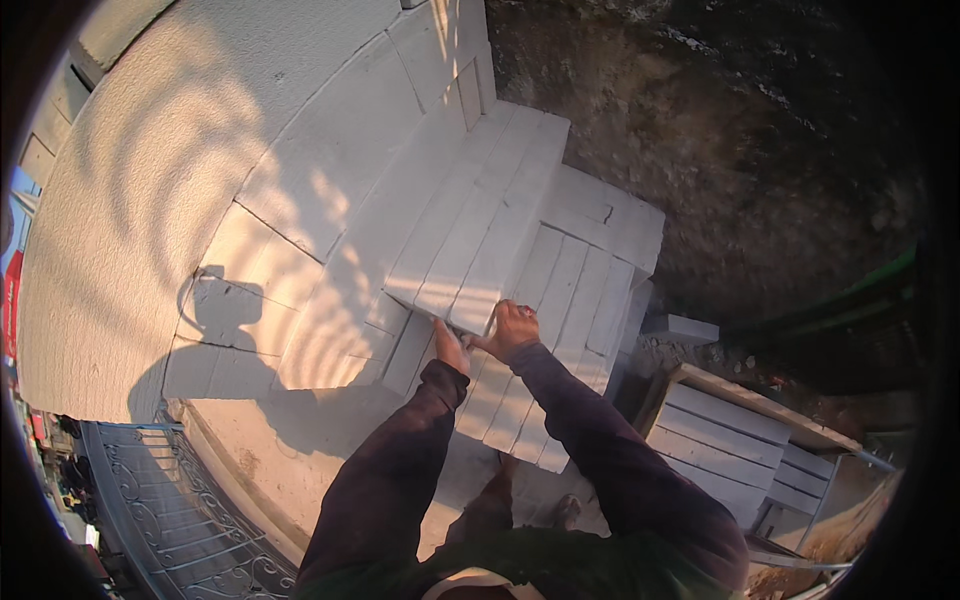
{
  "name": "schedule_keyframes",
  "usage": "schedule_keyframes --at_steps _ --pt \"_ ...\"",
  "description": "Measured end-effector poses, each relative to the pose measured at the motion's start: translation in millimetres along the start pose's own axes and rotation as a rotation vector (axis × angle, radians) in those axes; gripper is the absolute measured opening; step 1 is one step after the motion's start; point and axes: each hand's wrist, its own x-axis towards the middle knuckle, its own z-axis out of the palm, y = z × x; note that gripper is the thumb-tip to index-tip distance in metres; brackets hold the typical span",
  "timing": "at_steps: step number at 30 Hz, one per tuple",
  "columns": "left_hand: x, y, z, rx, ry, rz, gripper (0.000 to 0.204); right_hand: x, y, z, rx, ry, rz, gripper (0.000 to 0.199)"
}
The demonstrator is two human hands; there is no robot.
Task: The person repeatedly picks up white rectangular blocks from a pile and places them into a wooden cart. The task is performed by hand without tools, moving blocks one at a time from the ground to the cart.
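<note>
Long white building blocks [480, 210], probably lightweight concrete, lie side by side in a raised row in front of me. At the near end of this row, my right hand [515, 328] is closed round the corner of the outermost white block [490, 285]. Close beside it, my left hand [452, 350] is at the same block's lower end, its fingers partly hidden under the edge. A lower layer of similar blocks [560, 290] reaches below and to the right of both hands. Whether the gripped block is lifted off its support, I cannot tell.
A pale block wall [330, 130] rises on the left, with shadows across it. At lower left is a metal railing [185, 500]. A wooden-edged crate or pallet of blocks [715, 450] stands right, and a loose block [682, 328] lies beyond. Dark rough ground [700, 120] fills the far right.
</note>
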Motion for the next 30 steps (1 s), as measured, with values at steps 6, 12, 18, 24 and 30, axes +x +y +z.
schedule_keyframes --at_steps 6,12,18,24,30 --pt "-14 -9 3 0.038 -0.053 0.048 0.062 -2 -11 -11 -0.034 0.108 -0.1 0.073" --pt "-62 -25 20 0.327 -0.195 -0.262 0.069 -48 42 -40 -0.102 0.096 -0.085 0.068" --pt "1 -3 -56 0.983 -0.527 -0.115 0.069 45 28 -105 0.341 -0.462 0.597 0.068" --pt "-25 -14 -119 2.026 -0.414 0.67 0.07 142 52 -58 -0.334 0.119 0.413 0.08" --pt "-27 -15 -134 2.129 -0.328 0.664 0.081 179 5 -87 -0.031 -0.106 0.85 0.106"
